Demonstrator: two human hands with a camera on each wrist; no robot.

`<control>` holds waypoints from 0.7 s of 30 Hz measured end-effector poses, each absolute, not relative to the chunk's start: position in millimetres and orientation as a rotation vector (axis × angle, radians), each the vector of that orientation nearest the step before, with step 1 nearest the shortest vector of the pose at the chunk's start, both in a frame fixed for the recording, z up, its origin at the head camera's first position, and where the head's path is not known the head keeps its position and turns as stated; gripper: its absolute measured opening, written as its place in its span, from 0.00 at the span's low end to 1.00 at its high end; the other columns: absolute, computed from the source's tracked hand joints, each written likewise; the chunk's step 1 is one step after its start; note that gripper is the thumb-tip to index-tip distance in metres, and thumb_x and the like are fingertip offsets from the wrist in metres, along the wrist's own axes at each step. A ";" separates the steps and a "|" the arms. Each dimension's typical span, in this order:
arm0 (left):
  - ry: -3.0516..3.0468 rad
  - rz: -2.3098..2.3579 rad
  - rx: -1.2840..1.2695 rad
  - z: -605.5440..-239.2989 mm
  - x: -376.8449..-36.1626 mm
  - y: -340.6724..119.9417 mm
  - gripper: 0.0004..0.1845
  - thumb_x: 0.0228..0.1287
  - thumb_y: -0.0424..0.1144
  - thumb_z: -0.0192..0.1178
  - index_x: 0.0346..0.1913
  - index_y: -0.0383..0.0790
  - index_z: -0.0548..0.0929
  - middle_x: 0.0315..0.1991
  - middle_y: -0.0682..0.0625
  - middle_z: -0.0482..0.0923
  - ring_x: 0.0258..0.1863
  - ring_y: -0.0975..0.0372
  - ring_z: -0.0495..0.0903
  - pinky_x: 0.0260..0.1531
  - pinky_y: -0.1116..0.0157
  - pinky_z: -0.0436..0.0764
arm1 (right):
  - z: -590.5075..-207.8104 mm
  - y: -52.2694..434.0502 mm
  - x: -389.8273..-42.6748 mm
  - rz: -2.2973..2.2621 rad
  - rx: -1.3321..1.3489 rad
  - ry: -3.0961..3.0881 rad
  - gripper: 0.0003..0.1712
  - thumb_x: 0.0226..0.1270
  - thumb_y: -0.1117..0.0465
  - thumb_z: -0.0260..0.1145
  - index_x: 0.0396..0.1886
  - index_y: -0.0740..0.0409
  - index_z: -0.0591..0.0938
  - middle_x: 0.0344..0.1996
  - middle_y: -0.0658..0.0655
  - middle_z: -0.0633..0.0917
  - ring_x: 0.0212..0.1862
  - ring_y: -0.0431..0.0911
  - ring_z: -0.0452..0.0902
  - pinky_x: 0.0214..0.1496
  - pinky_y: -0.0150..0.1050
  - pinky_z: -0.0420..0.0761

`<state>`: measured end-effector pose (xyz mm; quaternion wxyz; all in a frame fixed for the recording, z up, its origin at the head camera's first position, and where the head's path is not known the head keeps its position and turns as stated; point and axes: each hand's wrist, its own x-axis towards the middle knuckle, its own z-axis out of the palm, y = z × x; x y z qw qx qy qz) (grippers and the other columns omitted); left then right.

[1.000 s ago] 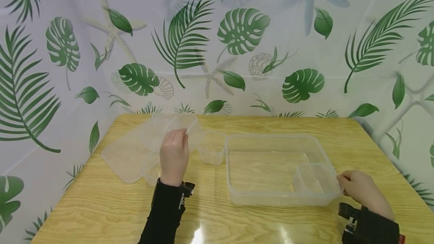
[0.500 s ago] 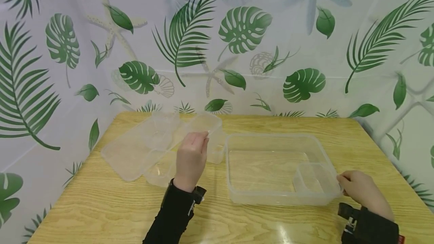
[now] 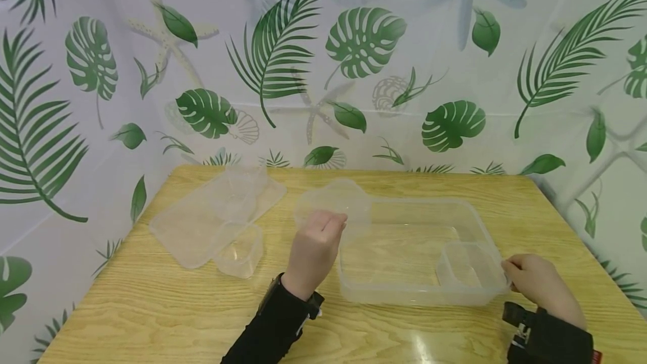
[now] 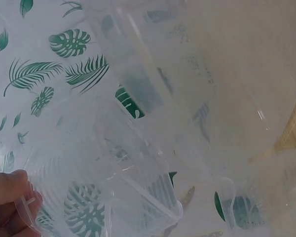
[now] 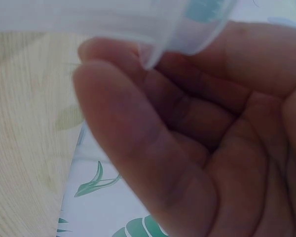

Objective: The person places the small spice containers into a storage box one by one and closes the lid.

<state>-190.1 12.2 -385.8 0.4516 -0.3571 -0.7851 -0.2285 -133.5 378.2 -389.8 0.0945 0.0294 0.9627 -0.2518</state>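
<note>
My left hand (image 3: 313, 249) pinches the rim of a small clear plastic container (image 3: 336, 198), raised at the left end of the large clear box (image 3: 404, 295). In the left wrist view, the fingers (image 4: 7, 187) hold the small container (image 4: 113, 197) at its edge. On the right, my right hand (image 3: 543, 282) grips the large box's near right corner; the right wrist view shows the thumb and fingers at the box rim (image 5: 138, 34). Inside that corner of the box sits another small container (image 3: 465, 265). Whatever lies behind my left hand is hidden.
A flat translucent lid (image 3: 182, 229) lies at the table's left. One small container (image 3: 237, 184) stands on or behind it, another (image 3: 240, 254) at its near edge. A leaf-patterned cloth (image 3: 384, 83) rises behind the wooden table (image 3: 151, 308).
My left hand has carried the small container rightward from above the lid to the large box's left end. The right hand has stayed at the box corner.
</note>
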 end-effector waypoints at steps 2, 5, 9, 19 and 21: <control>-1.929 -0.541 -0.904 -387.1 -188.5 15.8 0.04 0.54 0.27 0.59 0.33 0.33 0.80 0.29 0.46 0.77 0.31 0.59 0.76 0.34 0.71 0.75 | -389.9 378.1 -133.1 -0.750 0.089 2.853 0.19 0.69 0.62 0.43 0.20 0.62 0.74 0.13 0.52 0.70 0.17 0.45 0.63 0.22 0.38 0.63; -1.929 -0.514 -0.943 -388.5 -186.3 21.0 0.03 0.55 0.26 0.58 0.33 0.34 0.80 0.29 0.47 0.77 0.31 0.60 0.76 0.34 0.72 0.75 | -390.0 378.0 -132.5 -0.747 0.090 2.856 0.19 0.69 0.62 0.43 0.20 0.62 0.74 0.13 0.52 0.70 0.17 0.45 0.63 0.22 0.38 0.63; -1.949 -0.477 -0.990 -391.1 -184.1 26.9 0.05 0.53 0.24 0.59 0.32 0.35 0.80 0.28 0.48 0.77 0.31 0.61 0.76 0.35 0.73 0.75 | -389.7 377.9 -131.9 -0.758 0.101 2.848 0.19 0.69 0.61 0.43 0.21 0.62 0.74 0.13 0.52 0.70 0.17 0.45 0.62 0.22 0.38 0.62; -1.956 -0.446 -1.068 -394.8 -181.8 32.6 0.08 0.49 0.22 0.61 0.32 0.35 0.82 0.30 0.49 0.78 0.32 0.62 0.77 0.37 0.74 0.74 | -387.4 376.1 -131.3 -0.767 0.120 2.836 0.20 0.69 0.61 0.43 0.21 0.62 0.74 0.13 0.52 0.70 0.17 0.45 0.62 0.22 0.38 0.62; -1.949 -0.434 -1.084 -395.5 -181.7 33.6 0.08 0.48 0.22 0.61 0.32 0.36 0.82 0.30 0.49 0.78 0.32 0.62 0.77 0.37 0.74 0.74 | -386.8 376.0 -131.2 -0.772 0.122 2.831 0.19 0.69 0.61 0.42 0.22 0.62 0.74 0.13 0.52 0.70 0.17 0.45 0.61 0.22 0.38 0.62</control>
